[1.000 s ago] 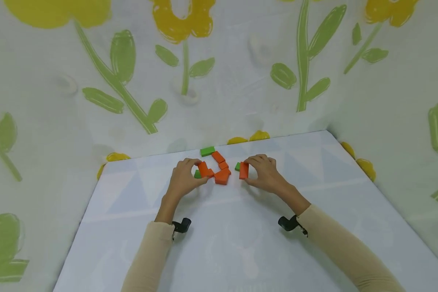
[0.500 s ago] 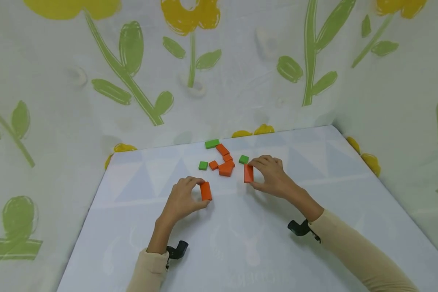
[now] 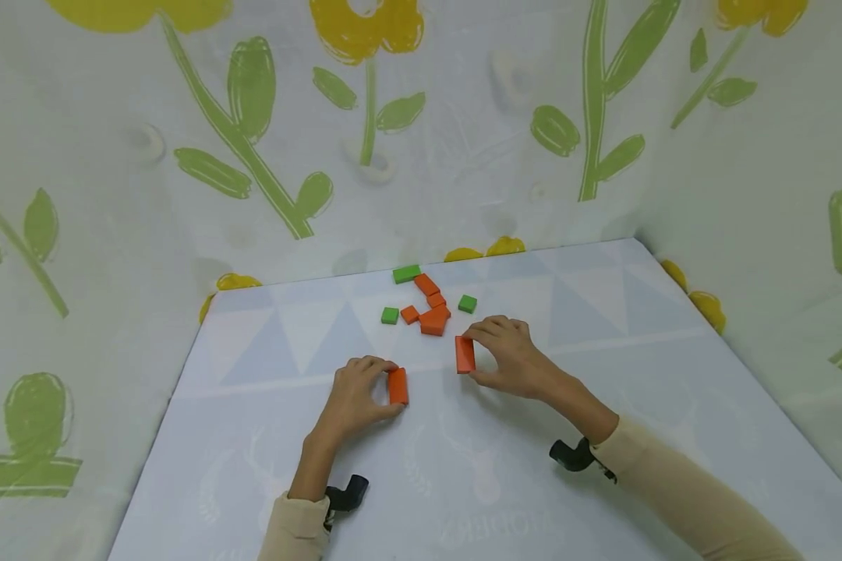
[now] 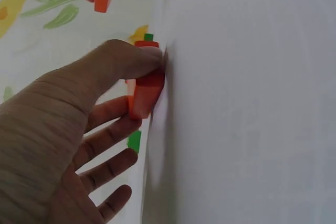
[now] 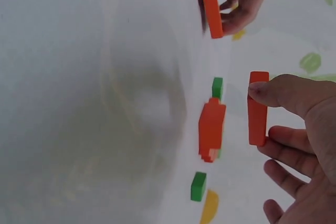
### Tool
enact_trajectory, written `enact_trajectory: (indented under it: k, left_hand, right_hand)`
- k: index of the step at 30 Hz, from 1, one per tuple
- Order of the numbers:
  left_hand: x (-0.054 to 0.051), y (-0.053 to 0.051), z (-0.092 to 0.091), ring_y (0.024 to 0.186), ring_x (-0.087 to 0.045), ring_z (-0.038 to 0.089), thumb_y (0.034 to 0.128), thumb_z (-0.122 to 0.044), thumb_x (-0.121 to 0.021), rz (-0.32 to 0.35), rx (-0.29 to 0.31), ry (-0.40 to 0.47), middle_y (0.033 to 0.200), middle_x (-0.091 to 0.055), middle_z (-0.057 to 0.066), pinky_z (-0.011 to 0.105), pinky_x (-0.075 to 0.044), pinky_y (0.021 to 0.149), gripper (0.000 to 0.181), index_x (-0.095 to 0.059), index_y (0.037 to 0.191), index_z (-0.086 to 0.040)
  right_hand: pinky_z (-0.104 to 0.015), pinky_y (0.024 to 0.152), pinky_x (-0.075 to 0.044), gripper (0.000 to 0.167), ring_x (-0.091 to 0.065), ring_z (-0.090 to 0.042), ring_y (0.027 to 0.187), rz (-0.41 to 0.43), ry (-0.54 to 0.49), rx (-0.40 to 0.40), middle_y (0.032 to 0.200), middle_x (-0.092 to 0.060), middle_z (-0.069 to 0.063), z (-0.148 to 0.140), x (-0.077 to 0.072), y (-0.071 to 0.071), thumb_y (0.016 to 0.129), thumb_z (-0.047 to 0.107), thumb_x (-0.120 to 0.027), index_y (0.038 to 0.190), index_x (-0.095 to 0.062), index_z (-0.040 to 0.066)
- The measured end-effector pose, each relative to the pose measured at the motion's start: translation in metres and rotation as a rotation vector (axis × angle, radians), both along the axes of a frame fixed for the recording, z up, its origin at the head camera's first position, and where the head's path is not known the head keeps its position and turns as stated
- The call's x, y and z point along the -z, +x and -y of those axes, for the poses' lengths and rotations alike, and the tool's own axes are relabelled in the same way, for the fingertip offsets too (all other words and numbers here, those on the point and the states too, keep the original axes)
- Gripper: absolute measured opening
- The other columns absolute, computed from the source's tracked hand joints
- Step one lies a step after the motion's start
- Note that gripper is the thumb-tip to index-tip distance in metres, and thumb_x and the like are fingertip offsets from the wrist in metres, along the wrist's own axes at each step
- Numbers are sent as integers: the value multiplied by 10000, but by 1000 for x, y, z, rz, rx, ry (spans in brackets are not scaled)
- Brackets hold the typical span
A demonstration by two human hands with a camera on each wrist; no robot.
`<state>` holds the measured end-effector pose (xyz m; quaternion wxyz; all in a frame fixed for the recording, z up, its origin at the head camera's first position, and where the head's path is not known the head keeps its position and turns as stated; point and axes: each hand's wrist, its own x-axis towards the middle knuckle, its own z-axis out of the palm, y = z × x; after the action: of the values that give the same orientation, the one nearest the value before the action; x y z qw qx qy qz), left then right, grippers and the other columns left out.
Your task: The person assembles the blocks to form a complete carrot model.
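My left hand (image 3: 351,399) pinches a flat orange rectangular block (image 3: 398,386) between thumb and fingers, low over the white table (image 3: 421,483). To its right and slightly farther away, my right hand (image 3: 514,357) grips a similar orange block (image 3: 465,354) by its two ends. In the right wrist view that block (image 5: 257,109) is held off the tabletop. Beyond both hands, a large angular orange block (image 3: 433,321) lies with a small orange block (image 3: 436,301) and a longer orange block (image 3: 426,284) in a line behind it.
A green rectangular block (image 3: 407,273) lies at the far end of that line. A small orange block (image 3: 410,315) and a green block (image 3: 390,315) sit left of it; another green block (image 3: 467,304) sits right. A flower-printed curtain (image 3: 456,187) hangs behind the table.
Both hands have drawn back from the block group toward the person, each carrying its orange block. The right hand has lately shifted left, closer to the left one. The grouped blocks stay put.
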<state>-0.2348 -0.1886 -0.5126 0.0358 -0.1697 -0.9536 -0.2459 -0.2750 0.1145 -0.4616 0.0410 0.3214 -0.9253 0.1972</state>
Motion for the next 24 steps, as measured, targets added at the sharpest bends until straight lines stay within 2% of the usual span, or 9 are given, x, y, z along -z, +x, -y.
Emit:
enact_trajectory:
  k: [6,13,16,21,24]
  left_hand:
    - [6,0,3,1151,-512,279,750,-405,-858,-6,8,9,1233,-602,37,531,-385,951,580,-676,1248,-170]
    - [11,1,8,1188,-503,277,772,-420,-840,8,20,52,1302,-583,51,542,-371,982,635,-634,1334,-208]
    - [13,2,11,1206,-495,271,787,-390,-834,-3,55,97,1341,-574,31,545,-357,986,597,-645,1327,-222]
    - [18,1,16,1193,-507,257,816,-296,-830,-85,140,161,1329,-601,-14,529,-361,940,481,-700,1273,-219]
    - [20,1,18,1174,-518,264,820,-274,-832,-116,167,181,1309,-619,-9,526,-364,915,456,-717,1254,-198]
  right_hand:
    - [-543,1016,-306,528,-456,-232,1253,15,-9,-48,1292,-611,-2,18,4,8,809,300,-835,1274,-645,139]
    - [-521,992,-318,520,-452,-208,1256,35,15,-95,1290,-615,27,43,11,10,822,340,-821,1276,-652,151]
    - [-516,991,-323,529,-444,-208,1260,35,40,-105,1297,-610,28,52,15,10,817,338,-823,1281,-648,154]
    - [-530,998,-313,541,-442,-222,1257,30,41,-128,1287,-611,14,62,19,10,811,341,-838,1272,-644,135]
    - [-537,1000,-308,534,-445,-223,1248,41,36,-140,1272,-615,11,65,22,10,813,341,-838,1263,-645,128]
